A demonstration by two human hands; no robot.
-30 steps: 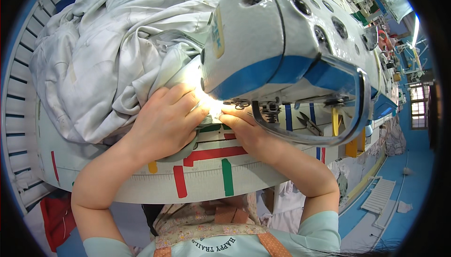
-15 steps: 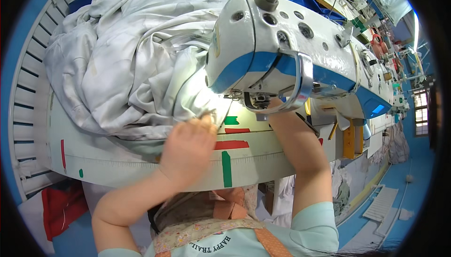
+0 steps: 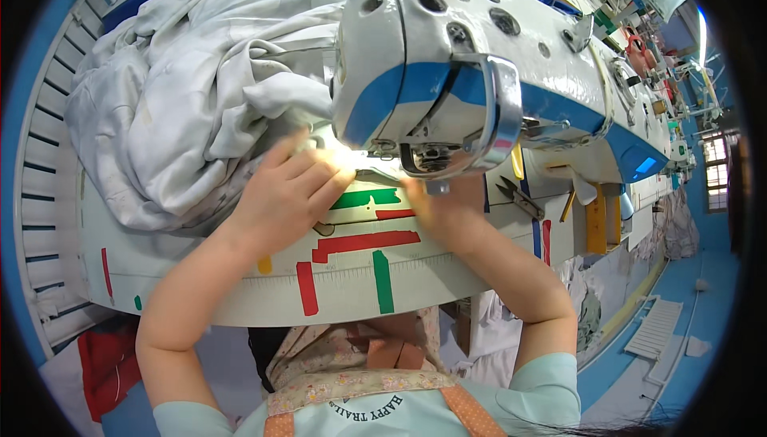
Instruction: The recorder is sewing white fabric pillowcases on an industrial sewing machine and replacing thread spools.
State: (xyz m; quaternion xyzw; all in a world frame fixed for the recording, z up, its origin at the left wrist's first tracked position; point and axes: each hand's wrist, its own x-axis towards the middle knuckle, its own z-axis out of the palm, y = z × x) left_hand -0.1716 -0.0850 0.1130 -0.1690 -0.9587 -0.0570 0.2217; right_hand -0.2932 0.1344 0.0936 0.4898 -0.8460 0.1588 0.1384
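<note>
A big crumpled heap of white fabric [image 3: 184, 101] lies left of a white and blue sewing machine [image 3: 383, 61], its edge running under the lit needle area. My left hand [image 3: 288, 189] is closed on that fabric just left of the needle, its fingers bent together. On the needle's other side, my right hand [image 3: 447, 209] pinches the fabric's near edge, low beside the machine's curved metal guard [image 3: 503, 117]. The guard and machine head hide part of this hand, and its fingertips are slightly blurred.
Red tape [image 3: 367, 241] and green tape [image 3: 383, 281] mark the table by a printed ruler scale. Small dark scissors [image 3: 519, 197] lie right of my right hand, near a yellow holder [image 3: 595, 221]. A white slatted rail [image 3: 48, 165] borders the left side.
My left hand has moved up and slightly left. My right hand has come out from behind the machine head toward the front, uncovering the scissors. The fabric's near edge has drawn back, baring more tape.
</note>
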